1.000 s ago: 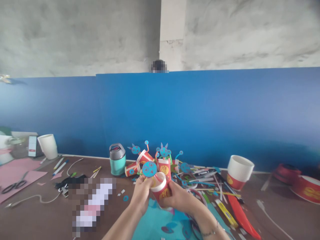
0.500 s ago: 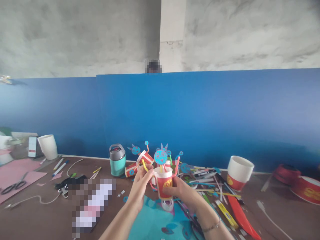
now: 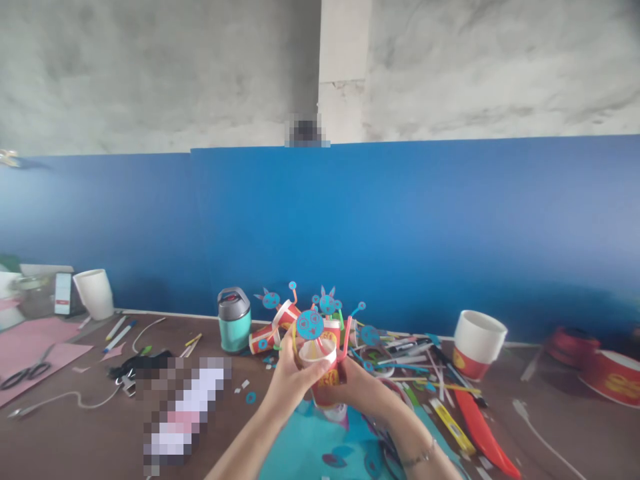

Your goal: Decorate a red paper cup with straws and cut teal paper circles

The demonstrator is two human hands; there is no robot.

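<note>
Between my two hands is a red and white paper cup (image 3: 327,383) with a gold print, tilted a little. My left hand (image 3: 294,373) is closed on its left side, the thumb lying across the rim. My right hand (image 3: 357,385) wraps the cup's right side. A round blue paper face (image 3: 310,325) with red markings rises above the rim. A pink bent straw (image 3: 347,340) sticks up on the right of the cup. Behind stand and lie several similar cups (image 3: 287,315) with blue paper faces. A roll of clear tape (image 3: 335,412) lies just below the held cup.
Blue paper (image 3: 300,447) with cut-outs lies in front. To the right are a yellow cutter (image 3: 453,427), a red-handled tool (image 3: 483,433), loose straws and a large paper cup (image 3: 479,343). A teal flask (image 3: 235,327), scissors (image 3: 27,375) and pink paper (image 3: 45,331) are left. A blue partition (image 3: 400,233) stands behind.
The held cup has turned and tipped, its paper face shifting left and down. My left thumb has moved over the rim. My left fingers no longer pinch the yellow straw in sight.
</note>
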